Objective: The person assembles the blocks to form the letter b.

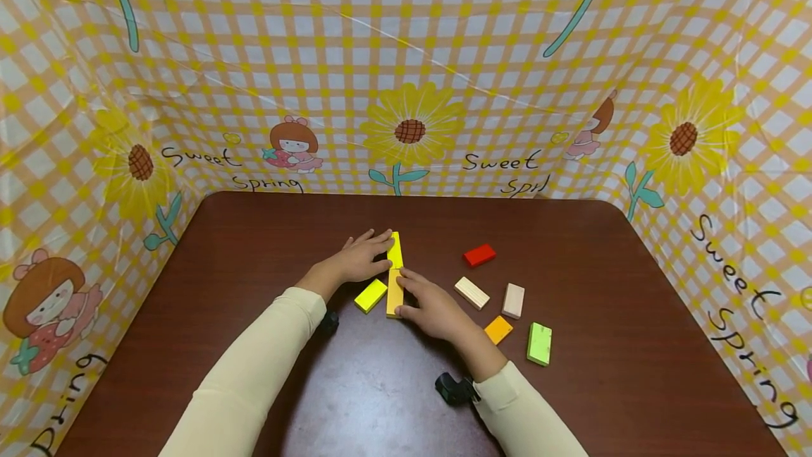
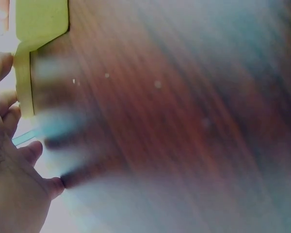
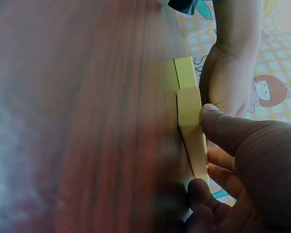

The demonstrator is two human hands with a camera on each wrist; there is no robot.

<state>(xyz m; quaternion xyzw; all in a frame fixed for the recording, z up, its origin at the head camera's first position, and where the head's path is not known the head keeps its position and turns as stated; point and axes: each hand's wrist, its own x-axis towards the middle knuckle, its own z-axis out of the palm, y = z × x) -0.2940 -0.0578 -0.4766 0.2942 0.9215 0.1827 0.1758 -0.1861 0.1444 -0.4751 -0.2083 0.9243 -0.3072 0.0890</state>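
A yellow block [image 1: 395, 251] and an orange-yellow block [image 1: 395, 293] lie end to end, forming a line. My left hand [image 1: 361, 260] reaches in from the left, fingers extended, with fingertips and thumb touching the yellow block's left side. From the right, my right hand [image 1: 434, 307] touches the orange-yellow block along its right side. The right wrist view has the right thumb [image 3: 223, 121] against that block's upper edge, with fingers farther along. A second yellow block [image 1: 371, 295] rests just left of the line, below my left hand.
To the right lie a red block [image 1: 478, 255], two pale wooden blocks [image 1: 472, 293], an orange block [image 1: 498, 330] partly behind my right wrist, and a green block [image 1: 540, 343]. A checked cloth [image 1: 406, 55] surrounds the brown table [image 1: 355, 400] at back and sides.
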